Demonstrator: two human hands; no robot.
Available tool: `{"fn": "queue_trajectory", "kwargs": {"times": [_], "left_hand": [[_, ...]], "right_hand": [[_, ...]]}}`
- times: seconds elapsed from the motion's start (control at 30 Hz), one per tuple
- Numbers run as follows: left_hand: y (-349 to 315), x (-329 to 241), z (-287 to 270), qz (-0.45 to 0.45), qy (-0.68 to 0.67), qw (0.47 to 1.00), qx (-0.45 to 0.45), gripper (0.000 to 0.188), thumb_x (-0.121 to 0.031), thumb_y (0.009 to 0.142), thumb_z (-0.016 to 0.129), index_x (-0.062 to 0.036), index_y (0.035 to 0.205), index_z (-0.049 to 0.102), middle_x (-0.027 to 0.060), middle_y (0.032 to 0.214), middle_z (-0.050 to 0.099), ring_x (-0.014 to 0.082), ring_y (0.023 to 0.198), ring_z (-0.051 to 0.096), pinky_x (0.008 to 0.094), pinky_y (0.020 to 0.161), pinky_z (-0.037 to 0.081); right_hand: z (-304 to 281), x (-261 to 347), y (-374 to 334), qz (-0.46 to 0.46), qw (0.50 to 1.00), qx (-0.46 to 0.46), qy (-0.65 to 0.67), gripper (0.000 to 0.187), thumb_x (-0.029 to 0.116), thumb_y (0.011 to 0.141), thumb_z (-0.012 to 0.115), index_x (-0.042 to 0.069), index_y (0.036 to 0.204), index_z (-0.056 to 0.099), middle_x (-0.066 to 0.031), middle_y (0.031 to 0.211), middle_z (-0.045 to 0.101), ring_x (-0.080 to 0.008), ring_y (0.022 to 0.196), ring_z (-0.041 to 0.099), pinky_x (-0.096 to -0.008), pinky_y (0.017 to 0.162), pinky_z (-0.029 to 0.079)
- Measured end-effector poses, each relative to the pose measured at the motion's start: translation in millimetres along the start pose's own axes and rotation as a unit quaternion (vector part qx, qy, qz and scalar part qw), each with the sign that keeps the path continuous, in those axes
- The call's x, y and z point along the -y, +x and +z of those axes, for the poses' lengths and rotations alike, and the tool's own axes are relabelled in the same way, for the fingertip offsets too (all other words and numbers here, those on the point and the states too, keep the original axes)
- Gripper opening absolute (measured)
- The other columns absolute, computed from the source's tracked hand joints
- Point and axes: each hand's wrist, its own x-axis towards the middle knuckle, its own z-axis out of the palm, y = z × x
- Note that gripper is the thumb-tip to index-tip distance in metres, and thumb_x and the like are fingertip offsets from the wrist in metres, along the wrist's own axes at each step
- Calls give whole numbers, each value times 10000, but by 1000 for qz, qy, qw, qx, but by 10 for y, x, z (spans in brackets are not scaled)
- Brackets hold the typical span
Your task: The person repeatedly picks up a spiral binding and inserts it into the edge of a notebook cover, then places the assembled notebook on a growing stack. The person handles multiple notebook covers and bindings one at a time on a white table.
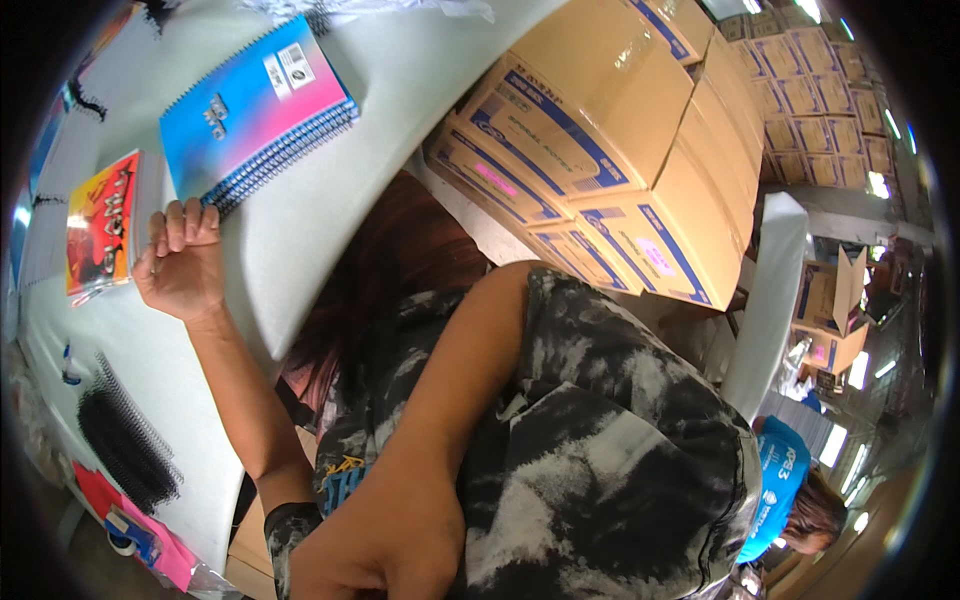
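Note:
My left hand (187, 252) is raised over the white table, palm showing and fingers loosely curled, with nothing visible in it. Its fingertips are beside the near corner of a stack of blue and pink spiral notebooks (235, 125); whether they touch it I cannot tell. Just left of that hand lies a red, orange and yellow notebook (103, 228). My right hand (385, 540) is close to the camera at the lower edge, its arm bent and its fingers curled. The fingertips, and anything in them, are hidden.
Black wire spirals (128, 435) lie on the table (280, 230). Pink sheets (165, 545) are at its near left end. Stacked cardboard boxes (590, 130) stand beyond it. Dark hair (400, 235) and a patterned shirt (620, 450) fill the middle. A person in blue (778, 485) is at right.

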Motion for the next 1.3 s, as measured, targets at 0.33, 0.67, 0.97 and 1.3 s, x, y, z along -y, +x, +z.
{"fn": "queue_trajectory", "kwargs": {"times": [0.33, 0.67, 0.97, 1.3], "left_hand": [[-32, -655, 355, 241, 845, 458, -137, 257, -166, 770, 622, -22, 977, 572, 104, 975, 595, 252, 919, 545, 346, 828, 416], [-645, -868, 485, 124, 893, 392, -183, 279, -121, 783, 633, -45, 1051, 617, 119, 951, 655, 252, 864, 631, 340, 766, 489], [-1450, -1318, 720, 189, 540, 811, 120, 300, -308, 735, 705, -29, 839, 668, 195, 978, 626, 318, 963, 581, 415, 905, 392], [-1172, -508, -80, 153, 428, 834, -313, 350, 91, 769, 468, -18, 1100, 508, 45, 1013, 592, 113, 911, 550, 253, 832, 431]], "right_hand": [[-110, 349, -144, -95, 861, 58, -497, 134, 160, 861, 551, 31, 830, 530, -69, 807, 552, -214, 710, 528, -308, 653, 403], [-1489, 773, -419, 106, 868, -409, -261, 456, 386, 911, 460, 24, 1187, 484, -153, 1113, 544, -212, 975, 534, -327, 828, 441], [-1299, 701, -271, 195, 859, -472, -11, 501, 180, 852, 575, -11, 1274, 384, -145, 1178, 533, -270, 1048, 550, -385, 928, 430], [-1941, 885, -498, 29, 752, -354, -555, 296, 76, 790, 667, -18, 1051, 564, -56, 942, 627, -95, 822, 572, -243, 757, 468]]}}
